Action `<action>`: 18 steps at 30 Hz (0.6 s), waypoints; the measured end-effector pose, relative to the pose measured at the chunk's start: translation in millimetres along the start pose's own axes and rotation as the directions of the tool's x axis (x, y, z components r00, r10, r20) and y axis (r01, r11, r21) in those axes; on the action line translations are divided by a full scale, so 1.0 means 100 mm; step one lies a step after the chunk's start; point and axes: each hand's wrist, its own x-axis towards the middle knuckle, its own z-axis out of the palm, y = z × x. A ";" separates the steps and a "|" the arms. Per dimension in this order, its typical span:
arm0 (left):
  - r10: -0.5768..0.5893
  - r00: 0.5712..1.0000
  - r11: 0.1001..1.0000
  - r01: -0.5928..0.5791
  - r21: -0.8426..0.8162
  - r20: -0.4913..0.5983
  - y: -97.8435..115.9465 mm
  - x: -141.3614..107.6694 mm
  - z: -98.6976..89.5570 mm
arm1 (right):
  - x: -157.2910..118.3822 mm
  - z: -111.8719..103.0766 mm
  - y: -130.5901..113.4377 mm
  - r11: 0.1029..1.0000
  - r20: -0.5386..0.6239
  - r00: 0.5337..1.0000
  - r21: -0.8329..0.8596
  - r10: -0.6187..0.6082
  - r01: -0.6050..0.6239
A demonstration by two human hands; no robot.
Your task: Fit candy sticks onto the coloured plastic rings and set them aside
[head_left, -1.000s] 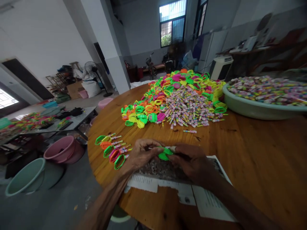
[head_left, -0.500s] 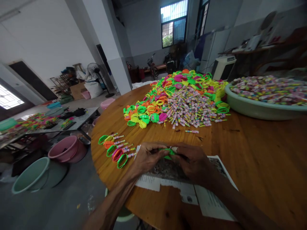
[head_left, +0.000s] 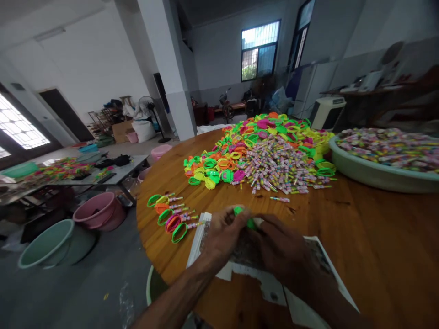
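My left hand point(head_left: 224, 230) and my right hand point(head_left: 283, 244) are close together above a sheet of paper point(head_left: 202, 228) on the round wooden table point(head_left: 377, 237). Both are closed on a small green plastic piece point(head_left: 245, 217), partly hidden by the fingers. To the left lies a row of several coloured plastic rings point(head_left: 179, 232) with small wrapped sticks beside them. Beyond my hands rises a heap of wrapped sticks point(head_left: 277, 164), against a larger pile of bright plastic rings point(head_left: 211, 170). A single wrapped stick point(head_left: 280, 199) lies in front of the heap.
A wide pale basin point(head_left: 380, 176) full of wrapped sticks stands on the table at the right. At the left are a pink bucket point(head_left: 101, 212), a green bucket point(head_left: 56, 244) and a side table point(head_left: 132, 169) bearing more colourful pieces.
The view has shifted, so the scene sits lower and further right. The green piece has been turned to a slanted position between my fingers, and my left hand is more upright.
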 end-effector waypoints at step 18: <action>-0.002 0.843 0.305 -0.512 0.803 0.538 0.13 0.49 -0.78 | -0.17 0.04 0.10 0.904 0.396 0.903 -0.426 0.166 0.021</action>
